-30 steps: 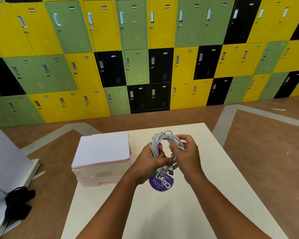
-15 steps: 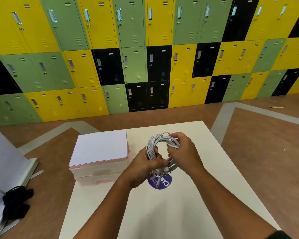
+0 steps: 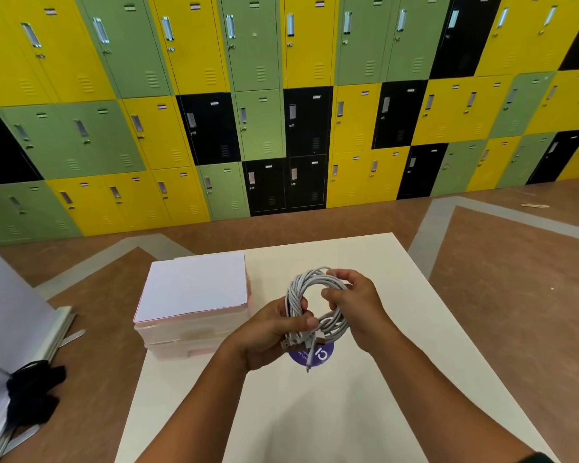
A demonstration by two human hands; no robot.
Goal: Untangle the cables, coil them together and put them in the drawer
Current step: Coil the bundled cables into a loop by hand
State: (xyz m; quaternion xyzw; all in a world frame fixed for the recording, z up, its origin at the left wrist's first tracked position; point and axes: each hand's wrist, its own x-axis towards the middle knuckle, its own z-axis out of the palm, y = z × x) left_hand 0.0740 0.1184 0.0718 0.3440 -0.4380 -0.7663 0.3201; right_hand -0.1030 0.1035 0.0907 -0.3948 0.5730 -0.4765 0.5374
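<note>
Locker wall (image 3: 281, 95), yellow, green and black, across back. White bench (image 3: 315, 412) in front. Pink drawer box (image 3: 194, 332) on bench's left side, white sheet (image 3: 194, 285) on top. Left grip (image 3: 268, 335) clenched round coil's lower left. Right grip (image 3: 355, 309) pinching coil's right side. Grey cables (image 3: 301, 289) coiled, held above bench, right of drawer box. Plugs (image 3: 320, 337) dangle over purple sticker (image 3: 325, 357).

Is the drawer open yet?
No, the drawer unit sits closed; the left hand and right hand hold the cable coil.
</note>
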